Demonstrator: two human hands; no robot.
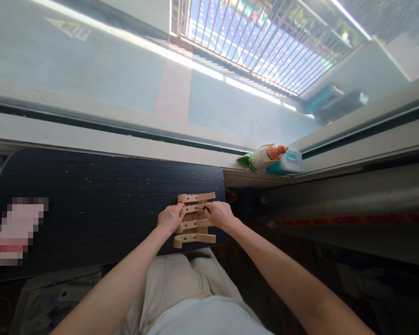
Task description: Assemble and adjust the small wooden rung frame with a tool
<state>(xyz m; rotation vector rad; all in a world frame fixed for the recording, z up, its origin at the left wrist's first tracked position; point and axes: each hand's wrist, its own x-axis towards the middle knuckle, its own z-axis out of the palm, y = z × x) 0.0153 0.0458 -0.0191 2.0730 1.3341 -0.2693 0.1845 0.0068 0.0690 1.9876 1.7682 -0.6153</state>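
A small pale wooden piece (195, 238) lies near the right end of the dark tabletop. It has several parallel slats with curled left ends and dark dots that look like screws or holes, over a brownish patterned backing. My left hand (170, 218) is closed around the left end of the middle slats. At the right side, my right hand (220, 214) is closed on a thin dark tool (205, 209) whose tip points left at a slat. Its handle is hidden in my fingers, so I cannot tell its exact kind.
The black wood-grain table (101, 200) ends just right of the wooden piece. A blurred pinkish item (17, 228) lies at its left. On the window sill stand a whitish bottle with an orange top (261, 157) and a teal-and-clear container (291, 161). A large window (125, 83) rises behind.
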